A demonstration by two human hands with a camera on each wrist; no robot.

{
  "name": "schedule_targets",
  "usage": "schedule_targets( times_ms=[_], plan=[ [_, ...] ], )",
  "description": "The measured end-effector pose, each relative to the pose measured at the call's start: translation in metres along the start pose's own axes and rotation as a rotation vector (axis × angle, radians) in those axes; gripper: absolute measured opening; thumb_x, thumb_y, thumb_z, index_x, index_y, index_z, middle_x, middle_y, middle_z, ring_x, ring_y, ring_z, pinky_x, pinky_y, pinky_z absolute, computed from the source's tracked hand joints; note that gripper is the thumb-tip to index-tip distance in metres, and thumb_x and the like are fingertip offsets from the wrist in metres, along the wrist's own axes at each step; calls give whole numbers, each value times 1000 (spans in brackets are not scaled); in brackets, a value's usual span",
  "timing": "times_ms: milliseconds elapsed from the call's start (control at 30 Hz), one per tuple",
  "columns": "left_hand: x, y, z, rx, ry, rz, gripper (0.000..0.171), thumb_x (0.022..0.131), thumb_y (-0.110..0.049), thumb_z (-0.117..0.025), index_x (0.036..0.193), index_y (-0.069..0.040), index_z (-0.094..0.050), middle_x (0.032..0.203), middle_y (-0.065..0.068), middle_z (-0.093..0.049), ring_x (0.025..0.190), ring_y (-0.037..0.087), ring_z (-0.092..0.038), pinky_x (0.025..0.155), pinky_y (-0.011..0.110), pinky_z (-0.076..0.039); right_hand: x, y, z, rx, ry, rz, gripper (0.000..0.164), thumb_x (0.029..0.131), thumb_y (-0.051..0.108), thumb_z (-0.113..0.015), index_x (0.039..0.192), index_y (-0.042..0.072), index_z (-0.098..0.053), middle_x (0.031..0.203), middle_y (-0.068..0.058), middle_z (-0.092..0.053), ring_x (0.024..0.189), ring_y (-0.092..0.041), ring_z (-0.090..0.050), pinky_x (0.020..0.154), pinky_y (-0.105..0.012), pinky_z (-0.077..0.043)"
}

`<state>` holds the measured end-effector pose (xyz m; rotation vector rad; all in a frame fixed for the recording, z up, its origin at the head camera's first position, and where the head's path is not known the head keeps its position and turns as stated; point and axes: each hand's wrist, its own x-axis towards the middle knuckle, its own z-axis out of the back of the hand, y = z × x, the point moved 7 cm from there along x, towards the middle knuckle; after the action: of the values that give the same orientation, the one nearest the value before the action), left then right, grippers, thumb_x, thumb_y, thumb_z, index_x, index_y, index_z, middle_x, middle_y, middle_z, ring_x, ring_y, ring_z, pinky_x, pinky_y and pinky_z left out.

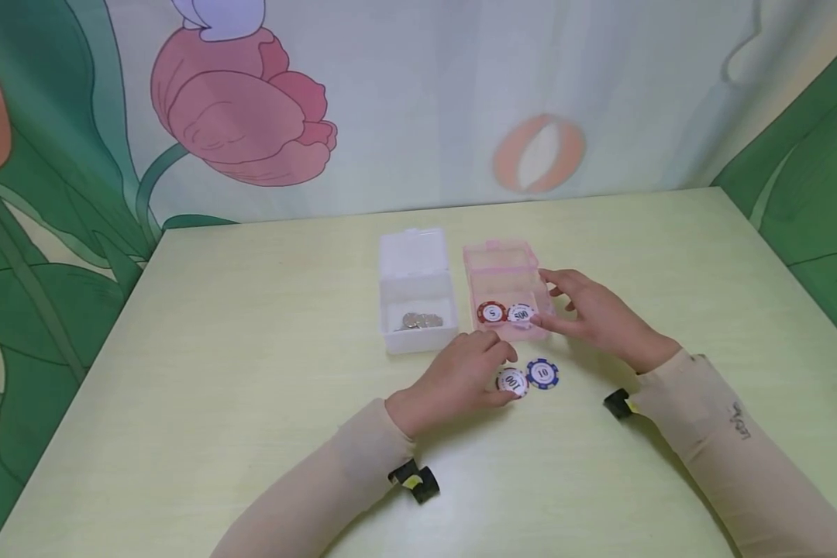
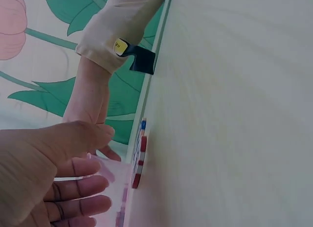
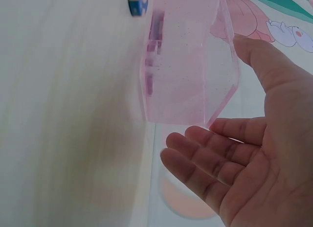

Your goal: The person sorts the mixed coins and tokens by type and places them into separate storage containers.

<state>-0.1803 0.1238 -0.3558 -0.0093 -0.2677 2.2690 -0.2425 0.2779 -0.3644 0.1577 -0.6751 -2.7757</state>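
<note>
A small pink see-through plastic box [image 1: 508, 283] stands on the table with its lid tipped back. Inside lie a red poker chip marked 5 [image 1: 491, 312] and a white one marked 500 [image 1: 521, 315]. My right hand [image 3: 274, 139] holds the box's right side, thumb at the rim and index finger at the far corner. In front of the box lie a poker chip marked 100 [image 1: 512, 381] and a blue chip marked 10 [image 1: 542, 373]. The left hand [image 1: 456, 380] hovers beside the 100 chip, fingers loosely bent, with nothing held.
Left of the pink box stands a white plastic box [image 1: 418, 283], lid back, with several silvery coins [image 1: 421, 320] inside. Both stand on a pale wooden table [image 1: 265, 325]. A printed curtain [image 1: 404, 108] hangs behind its far edge.
</note>
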Motion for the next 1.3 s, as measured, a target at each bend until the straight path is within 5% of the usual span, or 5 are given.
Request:
schedule_targets(
  times_ms=[1300],
  plan=[
    [8, 3, -24, -3, 41, 26, 36, 76, -43, -66, 96, -14, -59, 88, -5, -51, 81, 10, -44, 76, 21, -38, -1, 1, 0, -5, 38, -24, 85, 79, 62, -51, 142, 10, -24, 132, -15, -42, 103, -30, -54, 84, -45, -47]
  ],
)
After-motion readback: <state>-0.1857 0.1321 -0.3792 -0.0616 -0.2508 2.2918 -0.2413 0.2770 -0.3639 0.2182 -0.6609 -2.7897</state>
